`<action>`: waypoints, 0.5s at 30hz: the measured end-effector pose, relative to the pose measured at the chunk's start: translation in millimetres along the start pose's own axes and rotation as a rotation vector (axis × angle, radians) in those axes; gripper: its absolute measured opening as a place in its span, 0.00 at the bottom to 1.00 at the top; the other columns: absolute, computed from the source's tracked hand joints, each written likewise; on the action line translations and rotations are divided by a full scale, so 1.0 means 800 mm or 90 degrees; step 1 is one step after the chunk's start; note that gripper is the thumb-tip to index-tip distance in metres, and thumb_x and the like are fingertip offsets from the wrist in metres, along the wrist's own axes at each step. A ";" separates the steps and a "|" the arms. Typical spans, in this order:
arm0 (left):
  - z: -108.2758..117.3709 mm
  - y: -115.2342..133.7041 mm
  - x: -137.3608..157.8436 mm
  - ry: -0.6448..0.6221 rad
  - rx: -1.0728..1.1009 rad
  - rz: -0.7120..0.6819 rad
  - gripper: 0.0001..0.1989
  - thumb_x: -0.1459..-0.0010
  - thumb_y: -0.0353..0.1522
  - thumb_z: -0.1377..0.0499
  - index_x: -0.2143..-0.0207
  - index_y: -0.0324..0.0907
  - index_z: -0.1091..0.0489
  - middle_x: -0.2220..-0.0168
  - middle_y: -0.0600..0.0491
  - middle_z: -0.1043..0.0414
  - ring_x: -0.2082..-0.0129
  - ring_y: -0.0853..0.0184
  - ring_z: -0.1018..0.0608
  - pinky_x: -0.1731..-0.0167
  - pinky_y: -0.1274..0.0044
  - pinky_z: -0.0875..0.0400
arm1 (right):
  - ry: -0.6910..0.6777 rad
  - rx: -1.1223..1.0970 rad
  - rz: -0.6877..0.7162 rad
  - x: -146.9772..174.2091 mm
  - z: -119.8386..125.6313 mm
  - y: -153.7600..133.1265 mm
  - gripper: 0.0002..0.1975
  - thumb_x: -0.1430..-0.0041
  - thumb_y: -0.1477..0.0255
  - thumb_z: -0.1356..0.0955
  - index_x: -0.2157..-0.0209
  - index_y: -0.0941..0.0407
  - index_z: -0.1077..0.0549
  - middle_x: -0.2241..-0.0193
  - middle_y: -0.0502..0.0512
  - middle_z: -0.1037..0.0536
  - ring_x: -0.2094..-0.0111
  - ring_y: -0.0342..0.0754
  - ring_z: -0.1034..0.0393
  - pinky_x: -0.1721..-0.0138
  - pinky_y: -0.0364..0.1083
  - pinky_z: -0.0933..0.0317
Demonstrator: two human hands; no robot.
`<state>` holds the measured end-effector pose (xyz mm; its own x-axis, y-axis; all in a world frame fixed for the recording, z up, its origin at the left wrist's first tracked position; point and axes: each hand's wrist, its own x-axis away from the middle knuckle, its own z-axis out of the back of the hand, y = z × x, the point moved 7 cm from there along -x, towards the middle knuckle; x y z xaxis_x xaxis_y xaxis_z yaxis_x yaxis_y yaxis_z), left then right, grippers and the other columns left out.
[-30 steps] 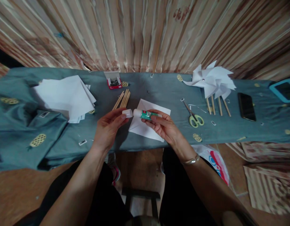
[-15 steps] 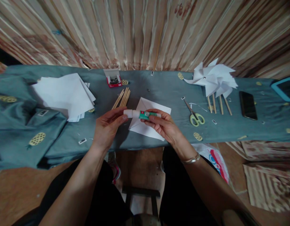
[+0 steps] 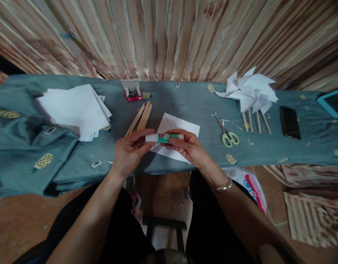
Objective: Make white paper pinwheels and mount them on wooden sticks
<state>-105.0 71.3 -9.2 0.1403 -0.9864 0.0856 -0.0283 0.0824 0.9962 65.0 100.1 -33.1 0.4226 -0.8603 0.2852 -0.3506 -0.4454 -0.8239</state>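
Observation:
A green and white glue stick point(image 3: 163, 138) lies level between my hands, just above the table. My left hand point(image 3: 127, 150) pinches its white cap point(image 3: 150, 138) at the left end, and the cap sits against the tube. Fingers of my right hand point(image 3: 189, 146) are wrapped around the tube's right part. Below the glue stick is a white paper square point(image 3: 182, 126) with crease lines, partly covered by my hands. Several wooden sticks point(image 3: 144, 115) lie beyond my left hand.
On the left is a stack of white paper point(image 3: 75, 110). A small red box point(image 3: 133, 96) of metal pins stands open at the back. To the right lie green-handled scissors point(image 3: 227, 137), white paper pinwheels point(image 3: 248, 90) on sticks, a phone point(image 3: 290, 123) and a blue-framed device point(image 3: 332, 104).
The cap in my left hand and the tube in my right hand have come together, closing the gap between them. The glue stick sits slightly lower and looks shorter.

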 end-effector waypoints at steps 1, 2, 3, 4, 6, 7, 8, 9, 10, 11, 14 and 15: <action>-0.001 0.002 0.001 -0.010 -0.030 -0.018 0.18 0.56 0.35 0.29 0.61 0.41 0.20 0.59 0.48 0.20 0.60 0.60 0.20 0.55 0.71 0.25 | -0.003 0.002 -0.002 0.000 -0.002 0.001 0.16 0.58 0.68 0.21 0.65 0.55 0.22 0.69 0.48 0.17 0.70 0.43 0.20 0.63 0.41 0.24; -0.001 0.004 0.001 -0.019 -0.060 -0.039 0.17 0.56 0.35 0.29 0.61 0.41 0.20 0.60 0.48 0.20 0.60 0.60 0.20 0.56 0.71 0.25 | -0.006 0.006 -0.004 0.001 -0.005 0.002 0.16 0.58 0.67 0.21 0.65 0.55 0.21 0.69 0.48 0.17 0.70 0.43 0.20 0.64 0.41 0.24; -0.002 0.006 0.002 -0.028 -0.085 -0.060 0.16 0.55 0.36 0.30 0.62 0.42 0.20 0.60 0.48 0.20 0.60 0.60 0.20 0.57 0.72 0.26 | -0.010 0.010 -0.006 0.001 -0.007 0.004 0.16 0.58 0.67 0.21 0.65 0.55 0.21 0.69 0.48 0.17 0.70 0.43 0.21 0.64 0.41 0.24; -0.004 0.007 0.003 -0.037 -0.105 -0.077 0.15 0.55 0.36 0.30 0.62 0.42 0.20 0.60 0.48 0.20 0.61 0.60 0.20 0.57 0.72 0.26 | -0.014 0.015 -0.006 0.002 -0.009 0.005 0.16 0.58 0.67 0.21 0.65 0.55 0.21 0.68 0.48 0.17 0.70 0.43 0.21 0.63 0.41 0.24; -0.006 0.008 0.005 -0.049 -0.122 -0.094 0.14 0.55 0.36 0.30 0.64 0.43 0.19 0.61 0.48 0.20 0.61 0.61 0.20 0.58 0.72 0.26 | -0.024 0.028 -0.004 0.003 -0.012 0.007 0.16 0.57 0.67 0.21 0.65 0.55 0.21 0.67 0.48 0.18 0.69 0.42 0.21 0.63 0.42 0.24; -0.007 0.008 0.005 -0.052 -0.119 -0.093 0.13 0.55 0.36 0.30 0.64 0.43 0.19 0.62 0.48 0.20 0.62 0.61 0.20 0.59 0.72 0.26 | -0.026 0.038 0.002 0.003 -0.012 0.007 0.15 0.56 0.67 0.21 0.64 0.54 0.21 0.66 0.48 0.18 0.69 0.42 0.21 0.62 0.42 0.24; -0.007 0.008 0.005 -0.050 -0.110 -0.085 0.13 0.55 0.36 0.30 0.65 0.43 0.19 0.62 0.49 0.20 0.62 0.61 0.20 0.59 0.72 0.26 | -0.025 0.049 0.008 0.004 -0.012 0.006 0.15 0.56 0.67 0.22 0.64 0.53 0.21 0.65 0.48 0.18 0.68 0.42 0.22 0.62 0.42 0.24; -0.004 0.006 0.005 -0.043 -0.096 -0.072 0.13 0.56 0.36 0.29 0.65 0.43 0.19 0.63 0.49 0.20 0.63 0.62 0.20 0.60 0.73 0.26 | -0.021 0.060 0.016 0.004 -0.010 0.004 0.16 0.56 0.67 0.22 0.63 0.53 0.21 0.65 0.48 0.18 0.68 0.42 0.22 0.63 0.42 0.25; 0.000 0.005 0.003 -0.026 -0.075 -0.058 0.13 0.57 0.36 0.29 0.66 0.43 0.20 0.65 0.50 0.20 0.65 0.63 0.21 0.62 0.74 0.26 | -0.015 0.069 0.023 0.004 -0.007 0.000 0.16 0.55 0.67 0.22 0.62 0.52 0.21 0.64 0.48 0.18 0.66 0.42 0.22 0.63 0.42 0.25; 0.009 0.004 0.001 0.002 -0.053 -0.046 0.14 0.58 0.36 0.28 0.66 0.43 0.20 0.66 0.52 0.20 0.66 0.64 0.21 0.63 0.74 0.26 | -0.008 0.075 0.031 0.004 -0.003 -0.003 0.17 0.55 0.66 0.22 0.61 0.52 0.21 0.63 0.49 0.18 0.65 0.43 0.22 0.63 0.42 0.26; 0.055 -0.002 -0.007 0.153 -0.007 -0.047 0.16 0.59 0.35 0.27 0.65 0.44 0.21 0.67 0.57 0.21 0.68 0.67 0.23 0.63 0.76 0.28 | 0.019 0.081 0.049 0.006 0.013 -0.018 0.19 0.53 0.64 0.23 0.58 0.52 0.22 0.62 0.52 0.17 0.63 0.44 0.21 0.63 0.42 0.28; 0.074 -0.003 -0.009 0.207 -0.005 -0.063 0.16 0.57 0.35 0.28 0.64 0.44 0.22 0.67 0.59 0.22 0.67 0.68 0.24 0.62 0.77 0.29 | 0.033 0.085 0.057 0.007 0.020 -0.023 0.18 0.52 0.63 0.23 0.58 0.52 0.22 0.61 0.53 0.17 0.63 0.44 0.22 0.63 0.42 0.28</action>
<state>-164.3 69.5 -13.5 0.4497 -0.8931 -0.0115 0.0087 -0.0085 0.9999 86.9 107.6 -24.2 0.3497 -0.9081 0.2304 -0.2697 -0.3331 -0.9035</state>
